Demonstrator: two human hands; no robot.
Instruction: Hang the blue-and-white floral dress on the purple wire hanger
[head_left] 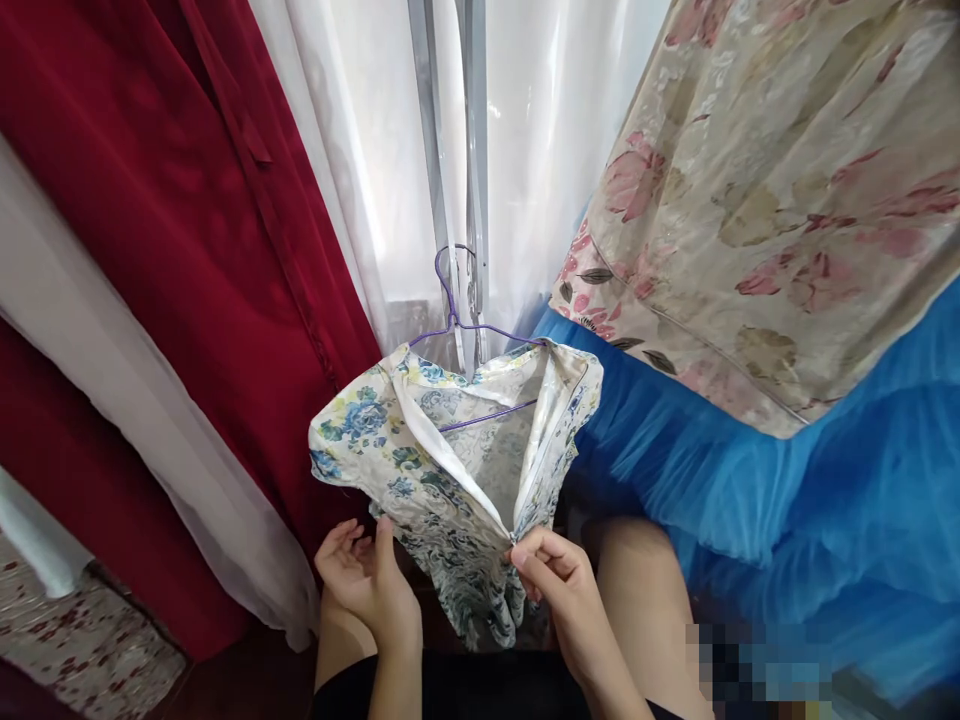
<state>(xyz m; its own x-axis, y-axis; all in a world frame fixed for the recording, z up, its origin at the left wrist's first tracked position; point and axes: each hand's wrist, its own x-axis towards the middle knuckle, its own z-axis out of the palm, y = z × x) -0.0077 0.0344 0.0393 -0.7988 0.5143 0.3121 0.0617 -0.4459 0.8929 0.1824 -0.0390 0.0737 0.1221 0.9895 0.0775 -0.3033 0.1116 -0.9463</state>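
A white sleeveless dress (442, 500) with blue and yellow flowers hangs on a purple wire hanger (453, 318). Its upper opening spreads in a V, with part of the hanger's lower bar showing inside. At the point of the V, my right hand (555, 575) pinches what looks like the dress's zipper, its small pull mostly hidden by thumb and finger. Beside the dress's left edge is my left hand (375, 575), palm turned up, fingers loosely bent and apart from the thumb, holding nothing. The dress's lower part hangs between my knees.
Grey metal bars (429, 110) rise behind the hanger, before a white curtain (555, 130). Dark red fabric (225, 250) hangs at left. On the right hang a beige floral garment (735, 220) and blue tulle (750, 500). My bare knee (645, 580) is beside my right hand.
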